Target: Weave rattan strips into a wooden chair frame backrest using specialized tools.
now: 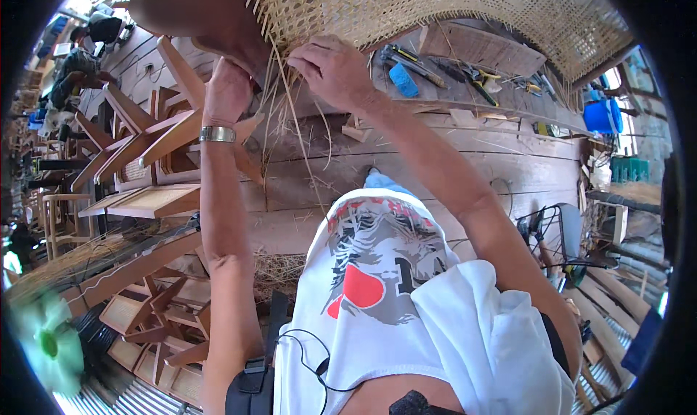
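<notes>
Where the woven cane sheet (pixel 450 2) breaks off at its near left edge, at the top of my view, loose strands (pixel 282 106) hang down in a fringe. My right hand (pixel 330 70) is at that edge, fingers curled over the strand ends; I can't tell whether they are pinched on any. Apart from it, my left hand (pixel 229 92), just above the metal watch (pixel 218 133), is up against the lower edge of a smooth dark shape, partly blurred, and its fingertips are hidden, so I can't tell what grip it has. A narrow gap with strands in it lies between the two hands.

Beneath the sheet's curved lower edge, to the right of my right hand, lie a blue block (pixel 404 79), a few hand tools (pixel 479 84) and a flat wooden board (pixel 479 48), so room is tight on that side. Wider room runs over the wooden planks (pixel 541 157) between those tools and my white shirt (pixel 363 284), with thin strands scattered about. On the left, stacked wooden frames (pixel 170 128) crowd close to my left wrist, their legs pointing outward. Farther out stand a green fan (pixel 49 342) at lower left and a blue bucket (pixel 602 116) at right.
</notes>
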### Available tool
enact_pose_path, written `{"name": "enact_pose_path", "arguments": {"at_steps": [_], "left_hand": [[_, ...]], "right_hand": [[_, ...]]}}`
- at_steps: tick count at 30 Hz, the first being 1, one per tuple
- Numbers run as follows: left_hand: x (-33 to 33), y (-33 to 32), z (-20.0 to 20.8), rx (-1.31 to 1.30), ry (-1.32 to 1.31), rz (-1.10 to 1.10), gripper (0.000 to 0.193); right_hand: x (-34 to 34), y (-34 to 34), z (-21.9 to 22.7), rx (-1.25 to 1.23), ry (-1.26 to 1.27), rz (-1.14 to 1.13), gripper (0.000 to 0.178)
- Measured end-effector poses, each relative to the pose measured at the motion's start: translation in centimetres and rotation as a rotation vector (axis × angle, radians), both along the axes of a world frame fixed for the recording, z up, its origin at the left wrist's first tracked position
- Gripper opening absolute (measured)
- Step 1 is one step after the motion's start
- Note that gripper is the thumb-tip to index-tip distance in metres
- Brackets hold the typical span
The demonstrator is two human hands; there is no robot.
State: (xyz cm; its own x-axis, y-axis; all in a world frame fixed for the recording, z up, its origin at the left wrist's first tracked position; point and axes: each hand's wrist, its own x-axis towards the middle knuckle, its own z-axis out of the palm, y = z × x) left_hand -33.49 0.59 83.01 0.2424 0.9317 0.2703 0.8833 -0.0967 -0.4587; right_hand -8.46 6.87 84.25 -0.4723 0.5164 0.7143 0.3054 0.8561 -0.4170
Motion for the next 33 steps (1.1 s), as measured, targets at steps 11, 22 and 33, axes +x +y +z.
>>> {"name": "enact_pose_path", "arguments": {"at_steps": [11,22,33], "left_hand": [[-2.4,0.8,-3.8,0.630,3.088,0.480,0.043],[-2.4,0.8,-2.5,0.706,3.193,0.371,0.048],[-0.7,0.5,-1.6,0.617,3.466,0.292,0.060]], "right_hand": [[0.6,0.6,-0.7,0.038,0.001,-0.074,0.012],[-3.2,-4.1,-2.8,0.076,0.094,-0.402,0.017],[-3.2,-3.4,-0.7,0.093,-0.031,-0.472,0.014]]}}
